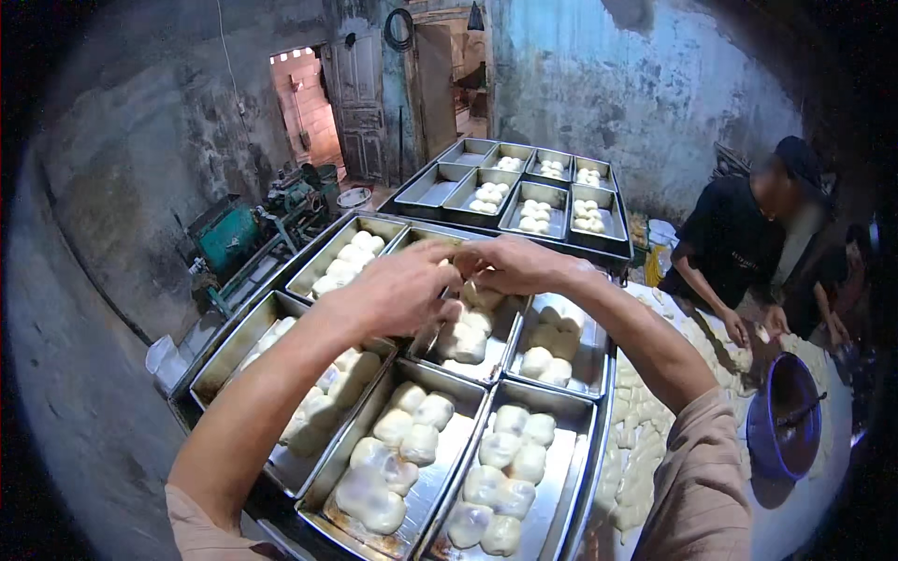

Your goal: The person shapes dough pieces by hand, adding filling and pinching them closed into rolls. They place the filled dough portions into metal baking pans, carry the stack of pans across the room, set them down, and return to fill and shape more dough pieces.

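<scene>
Both my hands are over a metal pan (496,341) in the middle of the stack, holding round, pale dough pieces (463,332). My left hand (398,285) is above the pan's left side, its fingers curved and apart. My right hand (505,264) is at the far end, its fingers curled down close together; what they grip is hidden by the fingers. Neighbouring pans hold rows of dough balls (351,262), some with darker patches showing through, as in the front pan (440,467).
More pans (430,187) stand stacked behind. At right, a person (730,238) handles dough on a pale table (608,524) with dough pieces and a purple bowl (784,421); another person is partly hidden behind. At left are green machinery (224,238) and a white container (166,363).
</scene>
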`<state>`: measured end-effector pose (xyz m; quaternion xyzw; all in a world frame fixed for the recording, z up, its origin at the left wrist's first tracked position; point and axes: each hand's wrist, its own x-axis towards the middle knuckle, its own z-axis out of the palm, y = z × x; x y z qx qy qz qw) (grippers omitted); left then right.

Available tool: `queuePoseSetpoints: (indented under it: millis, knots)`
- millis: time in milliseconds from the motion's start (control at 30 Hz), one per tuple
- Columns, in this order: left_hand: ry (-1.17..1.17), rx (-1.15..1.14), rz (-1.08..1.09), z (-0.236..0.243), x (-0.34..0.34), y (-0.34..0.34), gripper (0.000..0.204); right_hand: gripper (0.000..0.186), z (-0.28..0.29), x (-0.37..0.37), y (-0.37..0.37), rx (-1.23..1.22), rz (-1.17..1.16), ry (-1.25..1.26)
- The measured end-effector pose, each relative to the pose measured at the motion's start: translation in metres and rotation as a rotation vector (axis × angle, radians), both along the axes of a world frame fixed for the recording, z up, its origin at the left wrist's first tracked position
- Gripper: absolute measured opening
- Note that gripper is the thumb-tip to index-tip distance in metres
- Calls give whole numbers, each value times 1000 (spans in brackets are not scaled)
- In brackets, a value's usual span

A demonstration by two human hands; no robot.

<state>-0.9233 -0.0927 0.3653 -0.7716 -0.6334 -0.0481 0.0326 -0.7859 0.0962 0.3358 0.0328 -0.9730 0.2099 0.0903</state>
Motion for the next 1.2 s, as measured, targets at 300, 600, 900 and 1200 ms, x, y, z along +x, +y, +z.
queuePoseSetpoints:
  millis: [300, 600, 900, 1200]
  knots:
    - [314, -164, 15, -17, -4, 35, 32, 20, 17, 18, 8, 194, -221, 136]
    - [41, -177, 2, -15, 9, 45, 33, 19, 19, 30, 6, 221, -175, -70]
    - [-213, 122, 53, -12, -12, 56, 32, 20, 9, 13, 1, 344, -304, -8]
    - [-42, 122, 221, -19, -2, 66, 44, 26, 2, 20, -2, 308, -194, -167]
